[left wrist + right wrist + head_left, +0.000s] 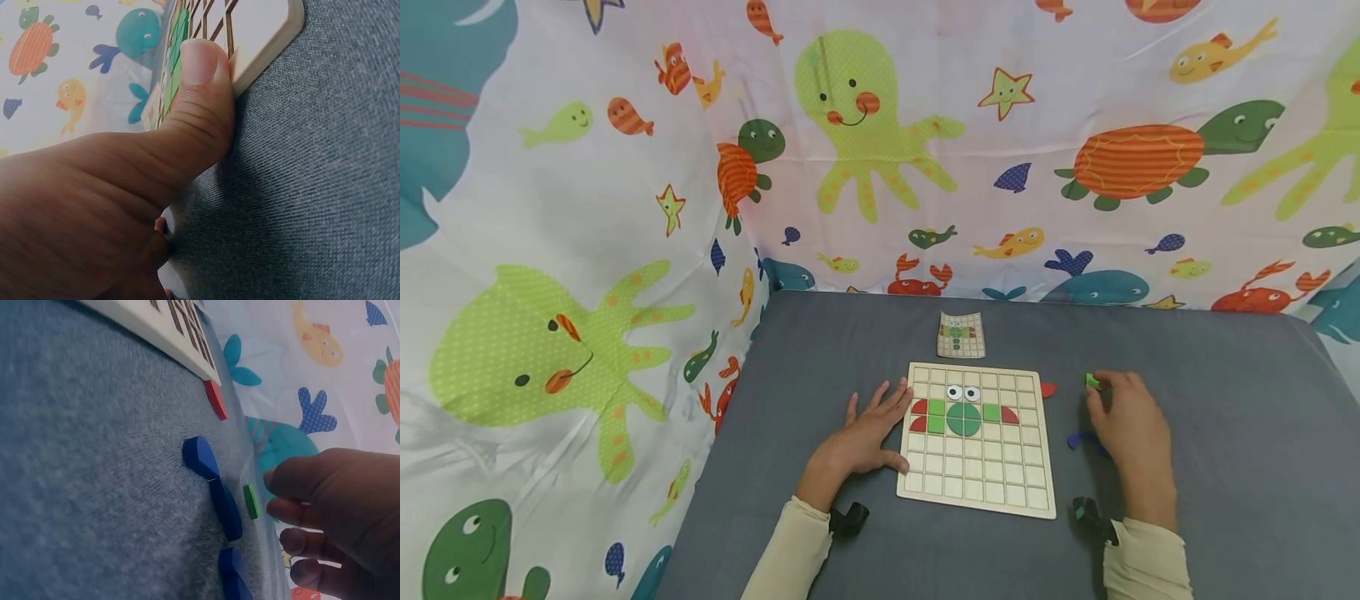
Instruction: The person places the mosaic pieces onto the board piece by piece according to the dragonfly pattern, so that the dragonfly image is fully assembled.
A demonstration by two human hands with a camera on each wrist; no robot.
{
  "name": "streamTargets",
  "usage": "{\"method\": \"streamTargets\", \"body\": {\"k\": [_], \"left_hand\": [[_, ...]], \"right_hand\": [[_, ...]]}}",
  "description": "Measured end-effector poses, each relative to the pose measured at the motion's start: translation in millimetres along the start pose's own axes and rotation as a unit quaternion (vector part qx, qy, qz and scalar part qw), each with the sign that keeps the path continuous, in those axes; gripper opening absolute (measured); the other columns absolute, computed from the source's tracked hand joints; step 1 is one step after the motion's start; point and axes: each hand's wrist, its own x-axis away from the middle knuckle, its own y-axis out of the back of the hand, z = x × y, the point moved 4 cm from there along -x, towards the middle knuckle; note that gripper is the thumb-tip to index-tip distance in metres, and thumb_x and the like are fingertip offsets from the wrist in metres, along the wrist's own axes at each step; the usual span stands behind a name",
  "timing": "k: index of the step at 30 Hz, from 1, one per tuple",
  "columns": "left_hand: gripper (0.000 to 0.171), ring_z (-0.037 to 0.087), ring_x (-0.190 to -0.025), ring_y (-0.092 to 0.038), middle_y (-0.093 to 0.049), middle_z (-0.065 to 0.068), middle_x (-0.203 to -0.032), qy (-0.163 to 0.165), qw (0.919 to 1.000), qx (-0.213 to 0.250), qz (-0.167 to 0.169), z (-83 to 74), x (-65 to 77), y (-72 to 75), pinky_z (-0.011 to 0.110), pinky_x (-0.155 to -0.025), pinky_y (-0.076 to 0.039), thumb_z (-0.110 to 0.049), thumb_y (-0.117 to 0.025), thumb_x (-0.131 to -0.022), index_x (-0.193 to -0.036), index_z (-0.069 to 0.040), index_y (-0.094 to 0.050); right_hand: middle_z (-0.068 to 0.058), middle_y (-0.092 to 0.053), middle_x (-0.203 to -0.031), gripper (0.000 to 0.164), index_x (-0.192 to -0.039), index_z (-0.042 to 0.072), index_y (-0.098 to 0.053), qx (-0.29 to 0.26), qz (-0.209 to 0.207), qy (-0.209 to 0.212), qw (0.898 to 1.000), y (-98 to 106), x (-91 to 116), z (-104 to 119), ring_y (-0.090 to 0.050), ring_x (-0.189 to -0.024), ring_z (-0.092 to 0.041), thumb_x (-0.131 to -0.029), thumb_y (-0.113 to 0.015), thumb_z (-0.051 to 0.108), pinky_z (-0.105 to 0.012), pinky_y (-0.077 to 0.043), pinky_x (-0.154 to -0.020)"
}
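Observation:
A wooden grid board (973, 483) lies on the grey cloth, with red rounded pieces (919, 423), light green squares (936, 408), a dark green circle (964, 419) and two eye pieces (963, 392) on it. My left hand (861, 433) rests at its left edge with fingers spread; the thumb (200, 69) presses on the rim. To the right of the board, my right hand (1131, 425) reaches toward a small green piece (250, 501) on the cloth. In the right wrist view its loosely bent fingertips look slightly apart from that piece.
Behind the board lies a pattern card (961, 335) with a similar figure. A red piece (1048, 389) lies by the board's right edge. Several blue curved pieces (225, 509) lie near the right hand, partly hidden beneath it in the head view. A sea-animal curtain (880, 233) borders the table.

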Motion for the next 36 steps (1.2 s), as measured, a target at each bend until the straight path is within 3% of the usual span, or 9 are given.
{"method": "streamTargets", "body": {"k": [13,24,36], "left_hand": [[0.119,0.031,-0.165,0.002,-0.004,0.001,-0.179,-0.002,0.9999,0.013,-0.001,0.1,3.2,0.4,0.071,-0.124,0.006,-0.041,-0.086,-0.081,-0.172,-0.017,-0.014],[0.12,0.028,-0.165,0.003,-0.002,-0.002,-0.179,0.001,1.0,0.007,-0.001,1.5,1.6,0.5,0.07,-0.125,0.006,-0.043,-0.086,-0.081,-0.172,-0.02,-0.012],[0.12,0.03,-0.165,0.0,-0.005,0.0,-0.179,0.0,1.0,0.005,-0.005,2.5,0.0,-1.2,0.071,-0.124,0.004,-0.043,-0.087,-0.08,-0.172,-0.018,-0.015]], "right_hand": [[-0.032,-0.053,-0.133,0.051,-0.139,-0.008,-0.059,0.011,0.033,-0.04,0.999,-7,-9,-13,-0.058,-0.117,-0.056,-0.104,-0.067,0.027,-0.071,-0.048,-0.091],[-0.033,-0.05,-0.128,0.053,-0.138,-0.01,-0.058,0.018,0.051,-0.068,0.996,-9,-18,-14,-0.058,-0.108,-0.052,-0.103,-0.068,0.029,-0.07,-0.05,-0.089],[-0.03,-0.056,-0.117,0.05,-0.129,-0.009,-0.062,0.015,0.057,-0.05,0.997,-10,-22,-13,-0.061,-0.097,-0.047,-0.094,-0.068,0.026,-0.066,-0.052,-0.078]]}}
